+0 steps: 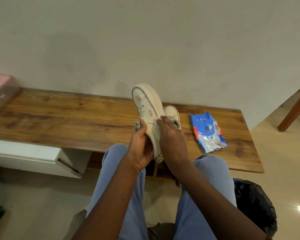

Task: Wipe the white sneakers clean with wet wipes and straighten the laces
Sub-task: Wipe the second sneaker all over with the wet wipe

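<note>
Cream-white sneaker with a pink patch; blue-and-white wipes pack with red trim; brown wood-grain bench; light-blue jeans; pink box.

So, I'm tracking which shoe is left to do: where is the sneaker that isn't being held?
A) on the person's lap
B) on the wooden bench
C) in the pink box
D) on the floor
B: the second sneaker stands on the wooden bench just behind the right hand, while the left hand grips the raised sneaker.
</note>
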